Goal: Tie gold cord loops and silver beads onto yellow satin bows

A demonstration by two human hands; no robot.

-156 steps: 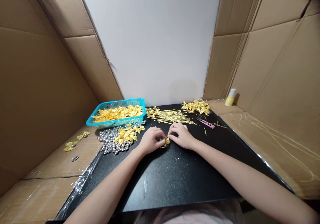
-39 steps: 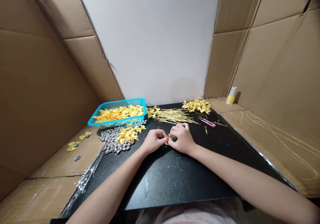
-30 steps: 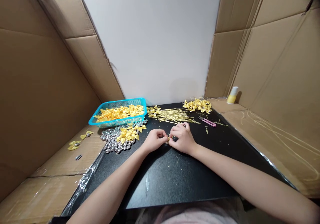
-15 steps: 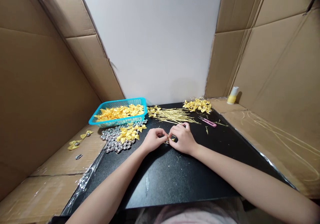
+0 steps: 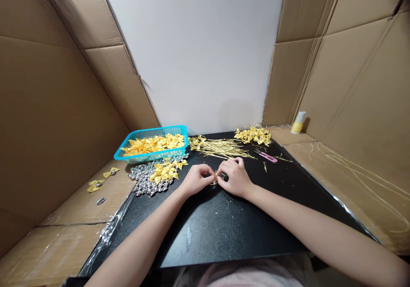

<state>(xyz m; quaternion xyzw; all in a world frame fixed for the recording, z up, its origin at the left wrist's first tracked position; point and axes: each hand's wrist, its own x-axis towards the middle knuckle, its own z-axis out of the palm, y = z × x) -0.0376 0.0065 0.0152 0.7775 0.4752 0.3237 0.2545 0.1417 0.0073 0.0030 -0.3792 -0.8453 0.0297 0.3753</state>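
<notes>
My left hand (image 5: 199, 179) and my right hand (image 5: 235, 178) meet over the middle of the black table (image 5: 230, 231). Both are closed in a pinch at a small yellow bow (image 5: 214, 183) with a silver bead on it. Fingertips cover most of the bow. Left of my hands, silver beads (image 5: 145, 180) lie in a spread, with several yellow bows (image 5: 165, 171) on top. Beyond my hands is a bundle of thin gold ties (image 5: 224, 148). Pink thread snips (image 5: 266, 155) rest to the right of it.
A blue basket (image 5: 184, 135) of yellow bows stands at the back left. Beaded bows (image 5: 253, 135) are heaped at the back right. A thread cone (image 5: 298, 122) stands on the cardboard at right. Two beaded bows and a silver piece (image 5: 101, 201) lie on the left cardboard.
My hands stay in the same place, pinching at the bow. Only the fingertips of my right hand have shifted slightly.
</notes>
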